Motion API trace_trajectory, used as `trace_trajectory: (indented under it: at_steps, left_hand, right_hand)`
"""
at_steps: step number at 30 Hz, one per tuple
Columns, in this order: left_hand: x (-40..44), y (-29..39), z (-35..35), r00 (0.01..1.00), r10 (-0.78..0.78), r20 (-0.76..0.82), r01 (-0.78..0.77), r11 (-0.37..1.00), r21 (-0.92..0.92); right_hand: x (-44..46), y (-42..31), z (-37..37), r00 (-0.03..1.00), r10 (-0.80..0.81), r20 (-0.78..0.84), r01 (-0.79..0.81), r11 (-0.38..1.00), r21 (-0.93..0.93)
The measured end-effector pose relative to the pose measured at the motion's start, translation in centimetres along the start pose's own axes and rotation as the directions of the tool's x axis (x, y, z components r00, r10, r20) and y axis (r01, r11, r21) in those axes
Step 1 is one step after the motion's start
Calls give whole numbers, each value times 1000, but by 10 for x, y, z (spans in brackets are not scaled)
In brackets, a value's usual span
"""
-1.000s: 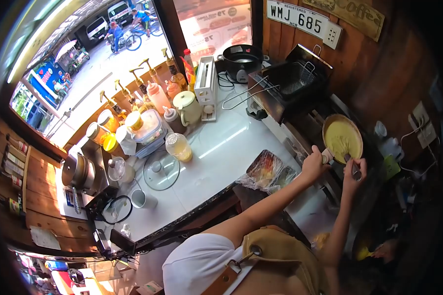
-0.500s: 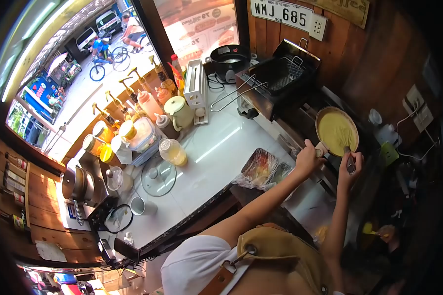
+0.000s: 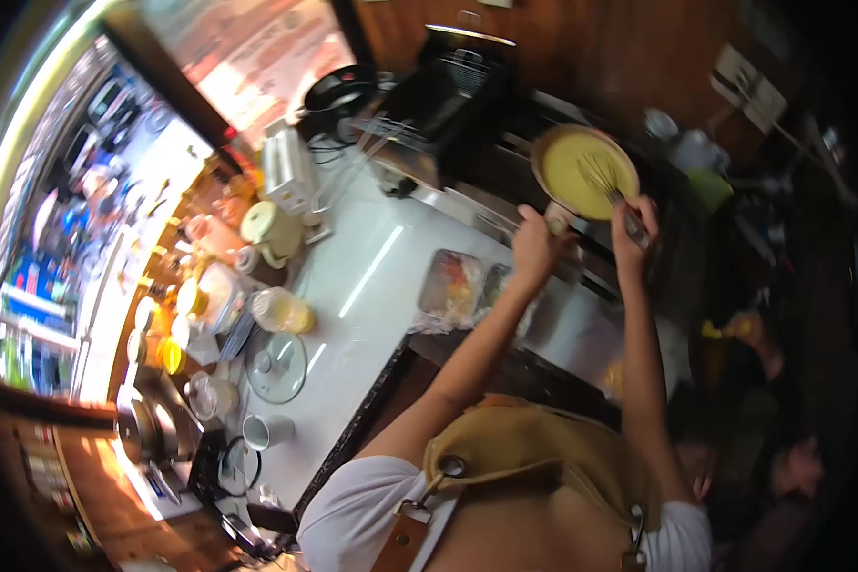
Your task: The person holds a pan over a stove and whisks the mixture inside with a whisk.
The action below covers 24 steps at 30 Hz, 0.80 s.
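Observation:
A round pan [image 3: 555, 195] holds a thick pale yellow mixture [image 3: 582, 172] over the dark stove at the upper right. My left hand [image 3: 538, 244] is closed around the pan's short handle [image 3: 557, 218], on the near side. In my right hand [image 3: 634, 234] is a wire whisk [image 3: 598, 178], gripped by its metal handle. The whisk's wires rest in the mixture, at the right part of the pan.
Left of the pan stands a black fryer [image 3: 443, 100] with a basket. Plastic-wrapped trays [image 3: 448, 286] lie at the counter's edge. A glass lid [image 3: 276, 367], a jar [image 3: 282, 311] and bottles stand on the left. Another person's hand [image 3: 758, 338] shows at the lower right.
The view has swung to the right, so the counter and pan appear further left and the picture is blurred. Both hands keep their holds; the whisk has shifted within the mixture.

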<state>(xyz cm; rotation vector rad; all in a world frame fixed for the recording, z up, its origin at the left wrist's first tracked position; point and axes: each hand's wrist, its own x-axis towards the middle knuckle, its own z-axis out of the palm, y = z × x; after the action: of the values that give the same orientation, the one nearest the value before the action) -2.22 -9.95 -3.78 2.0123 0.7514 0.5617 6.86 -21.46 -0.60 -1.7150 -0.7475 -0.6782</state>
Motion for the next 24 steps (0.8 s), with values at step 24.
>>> trace_trajectory:
  at_steps: [24]
  left_hand:
    - [21, -24, 10, 994, -63, 85, 48, 984, 175]
  right_hand:
    - [-9, -14, -10, 998, 58, -4, -55, 963, 264]
